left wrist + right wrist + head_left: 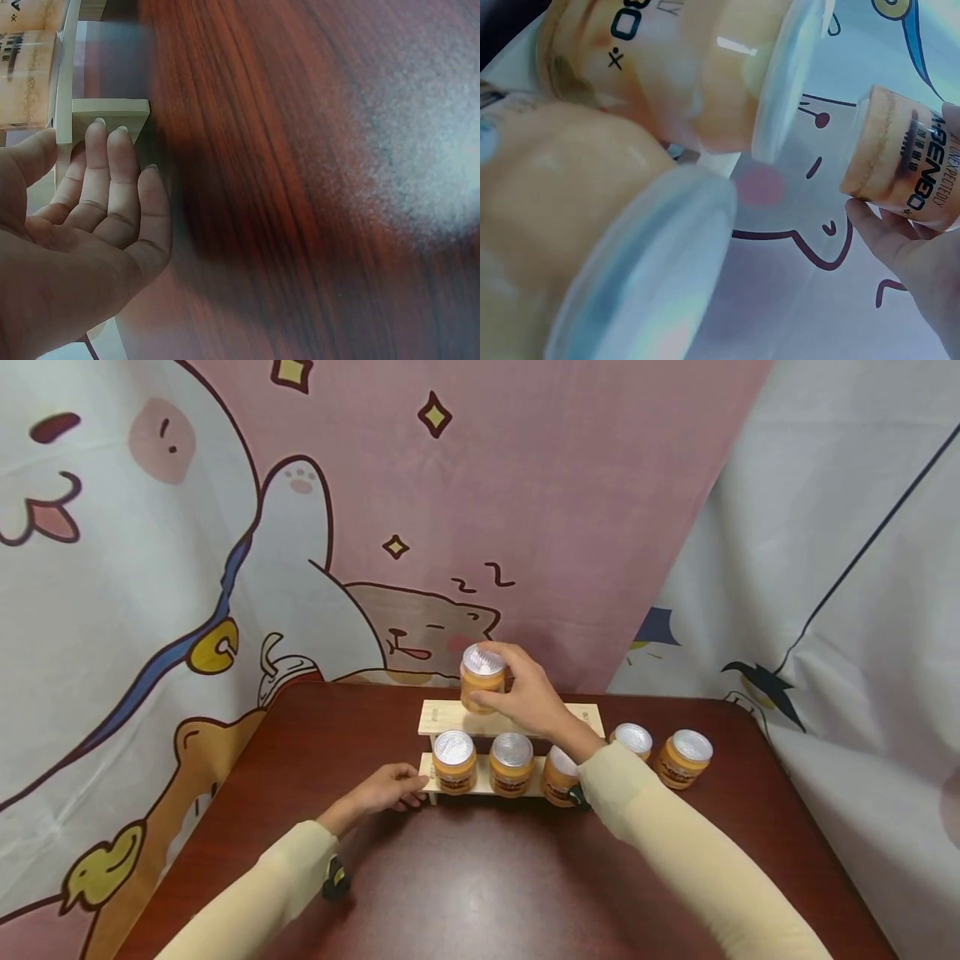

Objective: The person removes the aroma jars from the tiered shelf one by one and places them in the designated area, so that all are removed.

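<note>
My right hand [528, 693] grips an orange-labelled jar [480, 685] with a silvery lid and holds it upright over the left part of the upper step of a two-step wooden rack [442, 718]. In the right wrist view, thumb and fingers wrap round this jar [900, 161] from below in the picture. At the rack's left end, my left hand [386, 789] pinches the lower step, thumb on the board [64, 112] and fingertips by its wooden support. Three similar jars stand in a row on that lower step: left [454, 768], middle [512, 768], and right [558, 777], partly hidden by my right forearm.
Right of the rack, two more jars stand on the dark red-brown table [465, 893], one [633, 739] partly behind my sleeve and the other [682, 760] farther right. A cloth [585, 527] printed with cartoon animals hangs behind the table and at both sides.
</note>
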The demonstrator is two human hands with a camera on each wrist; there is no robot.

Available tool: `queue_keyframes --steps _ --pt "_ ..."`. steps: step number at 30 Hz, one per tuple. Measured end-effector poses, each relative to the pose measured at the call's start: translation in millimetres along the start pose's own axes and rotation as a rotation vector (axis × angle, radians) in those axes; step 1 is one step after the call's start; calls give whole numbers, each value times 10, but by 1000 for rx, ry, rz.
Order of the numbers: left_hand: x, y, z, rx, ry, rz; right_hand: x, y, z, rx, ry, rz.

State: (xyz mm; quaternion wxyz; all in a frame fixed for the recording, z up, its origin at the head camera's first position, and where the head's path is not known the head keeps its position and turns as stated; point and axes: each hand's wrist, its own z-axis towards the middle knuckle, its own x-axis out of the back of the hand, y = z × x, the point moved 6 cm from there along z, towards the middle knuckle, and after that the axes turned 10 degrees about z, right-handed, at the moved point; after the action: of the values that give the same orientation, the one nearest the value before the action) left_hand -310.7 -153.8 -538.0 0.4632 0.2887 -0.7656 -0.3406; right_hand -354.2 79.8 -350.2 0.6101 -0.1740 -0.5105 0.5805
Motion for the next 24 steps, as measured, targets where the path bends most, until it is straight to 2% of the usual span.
queue_keyframes --steps 11,24 --pt "3 3 -3 10 -2 4 120 -11 -144 21 28 -35" --pt "0 -4 -6 22 2 3 323 -65 -268 38 86 22"
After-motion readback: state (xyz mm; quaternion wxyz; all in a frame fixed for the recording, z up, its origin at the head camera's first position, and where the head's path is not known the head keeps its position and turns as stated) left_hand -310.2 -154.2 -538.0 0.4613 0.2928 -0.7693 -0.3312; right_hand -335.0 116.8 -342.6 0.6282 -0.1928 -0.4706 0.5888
